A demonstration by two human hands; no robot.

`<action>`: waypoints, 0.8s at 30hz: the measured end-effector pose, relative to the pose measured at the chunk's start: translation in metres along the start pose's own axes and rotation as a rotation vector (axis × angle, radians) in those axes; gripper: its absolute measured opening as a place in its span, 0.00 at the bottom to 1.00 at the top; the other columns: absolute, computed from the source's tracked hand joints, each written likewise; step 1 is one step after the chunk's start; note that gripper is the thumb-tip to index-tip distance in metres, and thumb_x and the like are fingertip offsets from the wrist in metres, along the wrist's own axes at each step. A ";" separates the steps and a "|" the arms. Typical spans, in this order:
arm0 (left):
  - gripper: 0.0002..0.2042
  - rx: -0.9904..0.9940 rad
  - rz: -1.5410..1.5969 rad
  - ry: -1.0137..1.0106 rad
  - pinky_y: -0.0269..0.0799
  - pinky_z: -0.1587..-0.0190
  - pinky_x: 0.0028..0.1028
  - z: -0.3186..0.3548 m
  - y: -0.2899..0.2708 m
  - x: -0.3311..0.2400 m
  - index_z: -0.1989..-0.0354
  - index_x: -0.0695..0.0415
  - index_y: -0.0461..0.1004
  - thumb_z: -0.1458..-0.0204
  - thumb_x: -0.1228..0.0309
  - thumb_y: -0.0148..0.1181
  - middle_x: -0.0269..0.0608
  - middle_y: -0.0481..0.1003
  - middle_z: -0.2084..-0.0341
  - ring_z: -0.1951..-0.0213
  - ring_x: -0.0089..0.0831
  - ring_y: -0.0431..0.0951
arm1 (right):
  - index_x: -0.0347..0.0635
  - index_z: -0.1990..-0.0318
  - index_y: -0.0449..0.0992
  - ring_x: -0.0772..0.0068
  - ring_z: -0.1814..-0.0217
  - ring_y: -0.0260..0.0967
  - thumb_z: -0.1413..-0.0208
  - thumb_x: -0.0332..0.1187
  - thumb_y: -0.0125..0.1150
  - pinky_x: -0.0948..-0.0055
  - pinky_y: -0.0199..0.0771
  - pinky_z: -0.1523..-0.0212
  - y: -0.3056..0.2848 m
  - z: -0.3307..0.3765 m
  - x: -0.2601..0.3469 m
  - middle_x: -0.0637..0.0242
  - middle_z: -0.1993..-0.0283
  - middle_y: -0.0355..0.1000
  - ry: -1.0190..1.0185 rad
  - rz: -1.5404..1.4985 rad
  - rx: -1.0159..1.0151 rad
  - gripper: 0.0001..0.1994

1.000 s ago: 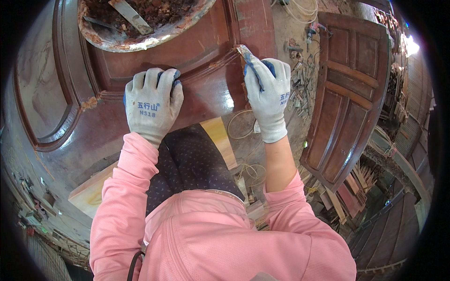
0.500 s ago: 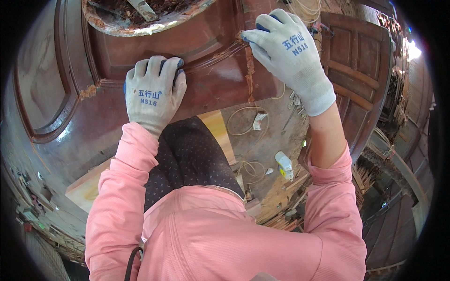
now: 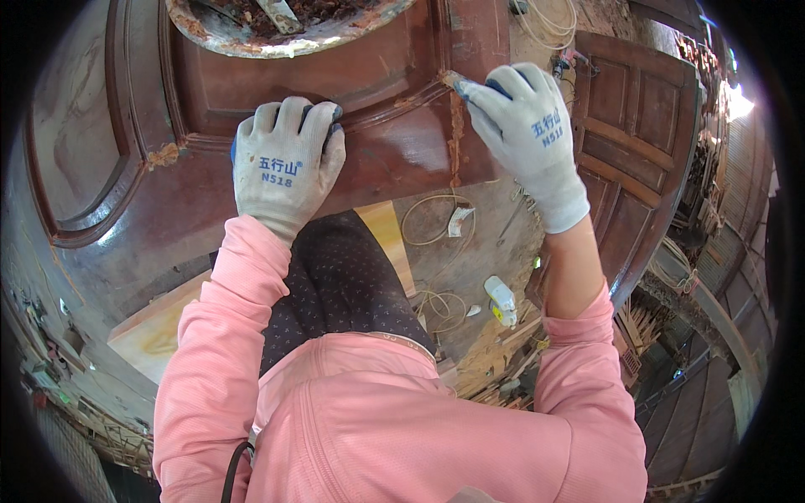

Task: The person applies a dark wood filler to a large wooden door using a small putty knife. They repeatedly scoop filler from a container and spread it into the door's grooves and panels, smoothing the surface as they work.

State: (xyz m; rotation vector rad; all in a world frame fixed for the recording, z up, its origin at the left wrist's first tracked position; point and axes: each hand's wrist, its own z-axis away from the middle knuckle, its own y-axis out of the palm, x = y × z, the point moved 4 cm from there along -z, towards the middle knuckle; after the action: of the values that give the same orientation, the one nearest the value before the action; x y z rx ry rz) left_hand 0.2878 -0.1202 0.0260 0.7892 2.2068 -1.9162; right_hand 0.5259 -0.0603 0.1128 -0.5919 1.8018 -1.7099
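A reddish-brown wooden door (image 3: pixel 394 155) with raised mouldings lies across my front. My left hand (image 3: pixel 289 163), in a white glove with blue on the fingers, rests over its near part. Those fingers curl away, forefinger close to thumb; whatever they may hold is hidden. At the moulding corner to the right, my gloved right hand (image 3: pixel 528 138) reaches a fingertip to a patch of brown filler (image 3: pixel 447 77). Its other fingers are bent and apart, and nothing shows in them. A strip of filler (image 3: pixel 456 138) runs down the seam below that corner.
A wide bowl (image 3: pixel 289 49) of dark red-brown crumbly material, with a flat-bladed tool (image 3: pixel 279 15) in it, stands on the door. Another panelled door (image 3: pixel 633 126) is at right. A white bottle (image 3: pixel 501 298) and a coiled hose (image 3: pixel 442 310) lie on the floor.
My right hand has come lower in the picture, its fingertip still at the filled corner. The view has shifted slightly, moving the bowl and door a little right and up. My left hand stays on the door.
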 end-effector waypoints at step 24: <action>0.09 -0.012 -0.015 -0.002 0.72 0.52 0.41 -0.002 0.002 0.001 0.54 0.45 0.77 0.40 0.61 0.62 0.34 0.75 0.60 0.55 0.38 0.76 | 0.50 0.62 0.81 0.61 0.53 0.69 0.46 0.35 0.64 0.61 0.71 0.52 -0.026 -0.060 -0.012 0.66 0.62 0.69 -0.264 -0.006 0.204 0.06</action>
State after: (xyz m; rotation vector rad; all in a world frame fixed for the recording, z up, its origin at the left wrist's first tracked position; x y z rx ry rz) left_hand 0.2876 -0.1180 0.0244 0.7710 2.2266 -1.9082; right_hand 0.4919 -0.0102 0.1402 -0.6991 1.4258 -1.7045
